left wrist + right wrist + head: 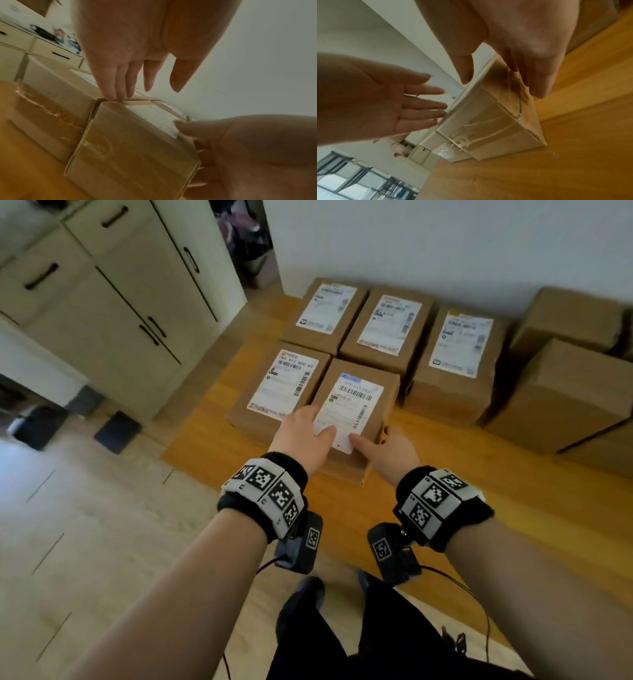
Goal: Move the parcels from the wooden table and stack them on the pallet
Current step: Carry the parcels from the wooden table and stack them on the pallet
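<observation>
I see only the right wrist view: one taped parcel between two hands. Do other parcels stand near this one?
Observer: Yes. In the head view the parcel is the front right one of five labelled parcels. A neighbour parcel stands against its left side.
Operator: Where exactly does the left hand touch?
Observer: The left hand has its thumb on the white label on top. The left wrist view shows its fingertips at the top edge beside the neighbour.
Operator: And what is to the right?
Observer: Bare wooden surface, then plain brown boxes further right.
</observation>
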A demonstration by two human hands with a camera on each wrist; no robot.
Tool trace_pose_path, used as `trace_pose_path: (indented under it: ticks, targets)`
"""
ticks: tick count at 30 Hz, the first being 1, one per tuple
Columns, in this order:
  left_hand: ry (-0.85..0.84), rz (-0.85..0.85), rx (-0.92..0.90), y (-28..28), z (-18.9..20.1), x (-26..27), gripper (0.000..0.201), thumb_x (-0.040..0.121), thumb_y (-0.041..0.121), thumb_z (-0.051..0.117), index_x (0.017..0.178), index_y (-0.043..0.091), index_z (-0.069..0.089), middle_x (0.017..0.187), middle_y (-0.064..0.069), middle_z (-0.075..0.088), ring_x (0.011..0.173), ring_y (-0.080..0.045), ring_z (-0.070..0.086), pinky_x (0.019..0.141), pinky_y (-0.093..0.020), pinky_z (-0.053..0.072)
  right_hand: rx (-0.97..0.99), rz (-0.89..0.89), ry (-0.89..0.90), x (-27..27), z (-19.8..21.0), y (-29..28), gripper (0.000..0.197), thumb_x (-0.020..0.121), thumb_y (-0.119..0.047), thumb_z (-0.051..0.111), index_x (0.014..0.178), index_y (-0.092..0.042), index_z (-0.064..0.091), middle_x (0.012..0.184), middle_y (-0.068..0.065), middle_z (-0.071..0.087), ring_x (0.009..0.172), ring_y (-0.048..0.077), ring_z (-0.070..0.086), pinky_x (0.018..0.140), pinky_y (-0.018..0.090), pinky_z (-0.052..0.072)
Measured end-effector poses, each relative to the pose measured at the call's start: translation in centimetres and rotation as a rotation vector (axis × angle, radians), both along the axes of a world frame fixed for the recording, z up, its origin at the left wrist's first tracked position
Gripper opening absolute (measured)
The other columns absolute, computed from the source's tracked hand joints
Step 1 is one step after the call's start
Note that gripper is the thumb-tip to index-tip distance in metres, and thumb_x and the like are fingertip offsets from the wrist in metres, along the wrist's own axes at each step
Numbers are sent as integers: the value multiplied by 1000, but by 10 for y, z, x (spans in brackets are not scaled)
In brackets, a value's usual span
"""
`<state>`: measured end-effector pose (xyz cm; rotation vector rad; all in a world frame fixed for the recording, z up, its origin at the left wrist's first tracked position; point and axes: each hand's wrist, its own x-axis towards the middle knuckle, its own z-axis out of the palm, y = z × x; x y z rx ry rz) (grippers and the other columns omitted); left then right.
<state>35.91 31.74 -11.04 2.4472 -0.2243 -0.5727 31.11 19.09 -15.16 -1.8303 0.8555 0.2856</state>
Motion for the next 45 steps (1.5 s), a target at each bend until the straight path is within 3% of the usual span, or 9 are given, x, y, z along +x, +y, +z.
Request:
trace_pose_path:
  ticks: [5,10,17,22,26,31,34,40,45]
  targets:
    - [-9,-150,32,8,-9,7,40,90,38,46,125,20,50,122,-3,56,107,-24,56,91,-42,47,-48,-116,2,-12,-8,21,60,90,-38,58,138,-8,37,130,8,56,110,24,58,79,28,49]
    - [-4,-274,134,20,-13,4,41,91,39,46,128,20,48,125,-7,54,108,-30,54,94,-43,46,-31,-242,0,-30,-8,36,59,93,-36,54,143,-12,32,131,6,55,108,24,59,82,34,54]
    - [-12,-295,-87,26,9,-21,44,91,34,52,132,23,42,129,-5,34,78,-11,47,70,-20,42,109,-503,-114,-69,19,55,49,95,-32,49,141,-19,36,117,-2,54,100,18,54,84,44,55]
    - [-115,-336,-216,8,49,-38,52,93,33,49,140,21,33,135,-6,36,96,-17,52,86,-30,48,87,-651,-304,-99,56,43,52,95,-34,49,142,-18,34,126,-1,53,110,18,52,94,45,50]
    - [-170,-403,-270,-19,73,-65,56,95,32,46,145,15,28,143,-10,36,126,-25,43,103,-35,38,71,-723,-445,-129,83,25,57,94,-33,52,146,-23,30,133,-1,50,116,19,51,98,47,47]
    - [-269,-511,-377,-62,97,-112,45,90,38,45,129,15,47,126,-8,47,115,-27,47,98,-43,44,8,-766,-582,-186,118,-6,53,96,-33,49,145,-26,31,131,-5,51,113,14,53,94,45,50]
    - [-297,-555,-477,-92,113,-150,51,90,37,45,136,16,41,132,-8,45,122,-26,44,103,-43,41,-44,-789,-634,-230,135,-33,54,95,-35,49,145,-26,31,133,-5,50,114,14,52,95,46,50]
    - [-336,-676,-628,-164,138,-265,62,95,23,48,149,17,19,148,-2,33,138,-14,27,107,-20,21,-122,-835,-736,-349,167,-98,48,97,-33,46,143,-27,33,113,-13,54,94,2,55,72,29,55]
    - [-315,-763,-697,-226,152,-351,65,96,23,48,150,20,12,152,1,28,138,-11,25,106,-19,21,-174,-883,-770,-437,183,-158,50,95,-38,48,143,-34,34,125,-8,56,104,11,56,82,39,54]
